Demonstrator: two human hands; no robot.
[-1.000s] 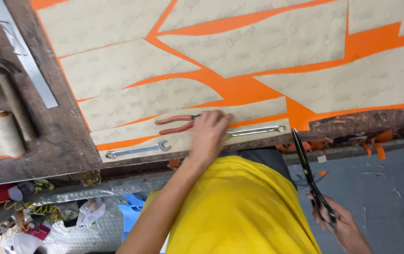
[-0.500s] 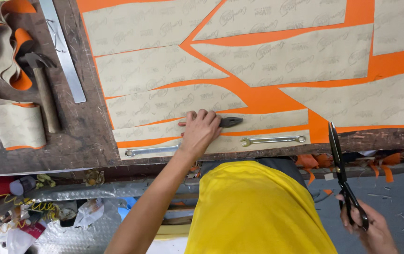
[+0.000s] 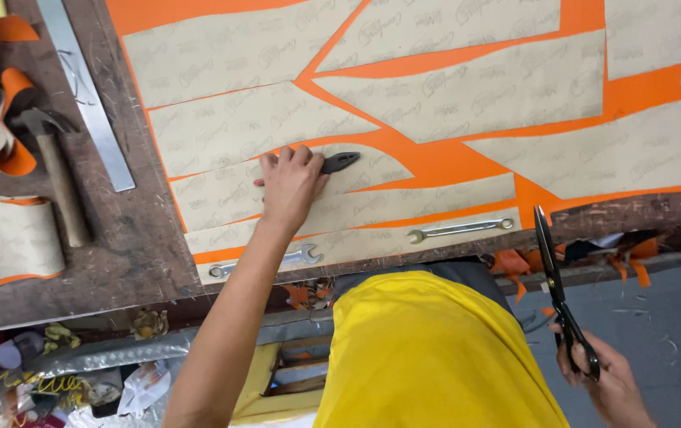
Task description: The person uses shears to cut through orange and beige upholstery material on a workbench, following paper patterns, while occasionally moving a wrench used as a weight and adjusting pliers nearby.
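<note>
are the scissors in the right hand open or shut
Shut. The black scissors in the right hand show one narrow blade line with no gap, tip pointing up toward the table edge.

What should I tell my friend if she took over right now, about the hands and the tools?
Left hand: flat on the beige and orange sheet, resting over a pair of pliers whose dark tip pokes out past the fingers.
Right hand: off the bench edge, gripping black scissors, blades shut, pointing up.
Two spanners lie on the sheet's near edge. A hammer and metal ruler sit at the left.
Done: sheet laid out, tools on it.
Left: the scissors are not touching the sheet.
</note>
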